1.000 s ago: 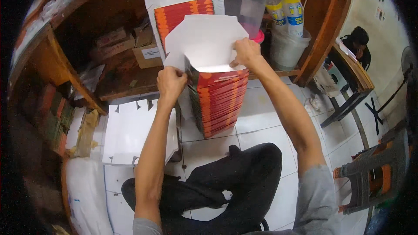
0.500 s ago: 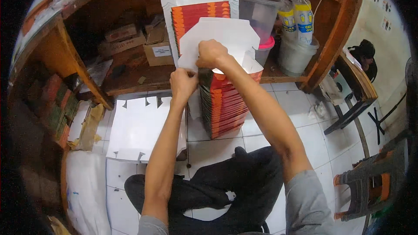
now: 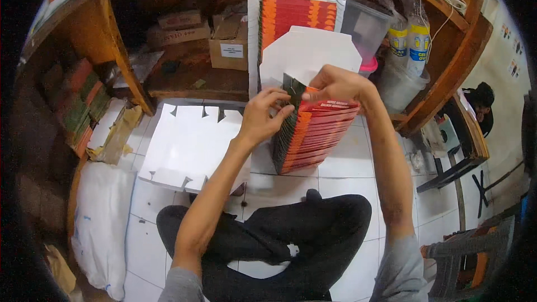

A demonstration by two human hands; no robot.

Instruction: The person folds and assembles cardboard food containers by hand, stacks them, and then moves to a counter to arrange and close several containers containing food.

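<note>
Half-curled hands point(image 3: 265, 116) touch the pointed flap point(image 3: 292, 84) of a glossy cardboard box point(image 3: 313, 55), grip unclear.

At the centre of the frame I see the left hand point(image 3: 267, 116) and right hand point(image 3: 341, 86) meeting at the left corner of a stack of red printed cartons point(image 3: 324, 141). White die-cut cardboard sheets point(image 3: 190, 145) lie left of centre; a person point(image 3: 482, 100) sits far right.

Sheets point(image 3: 187, 142) left of carton stack point(image 3: 321, 140), second stack point(image 3: 299, 19) behind
</note>
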